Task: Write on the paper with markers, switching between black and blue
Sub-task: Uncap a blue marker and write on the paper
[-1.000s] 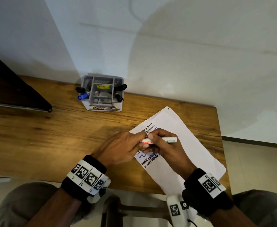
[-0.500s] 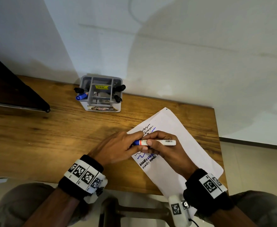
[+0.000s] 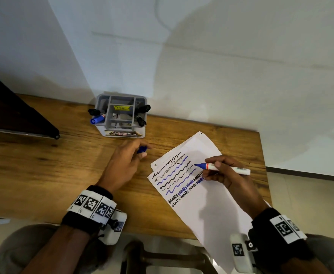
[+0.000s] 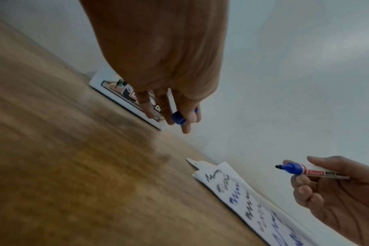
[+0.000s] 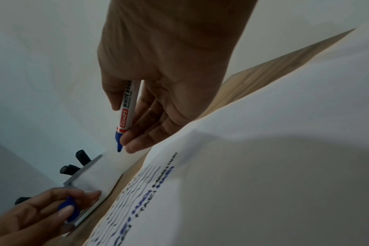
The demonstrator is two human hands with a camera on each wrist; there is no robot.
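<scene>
A white paper [image 3: 207,204] lies slanted on the wooden desk [image 3: 43,175], with black and blue wavy lines and rows of "HARI" on it. My right hand [image 3: 221,171] grips an uncapped blue marker [image 3: 221,168], tip pointing left just above the wavy lines; the same marker [image 5: 127,114] [image 4: 301,170] shows in both wrist views. My left hand [image 3: 130,159] is left of the paper and pinches the blue cap [image 3: 141,149] [image 4: 178,118] [image 5: 68,206] between thumb and fingers, above the desk.
A grey desk organiser [image 3: 120,115] stands at the back by the wall, holding a capped blue marker [image 3: 97,120] and several black markers [image 3: 142,108]. A dark object [image 3: 14,119] sits at the far left. The desk's right edge runs just beyond the paper.
The hands were together over the paper, pulling the cap. Now they are apart: the left hand has moved left with the cap, and the right holds the uncapped marker over the lines.
</scene>
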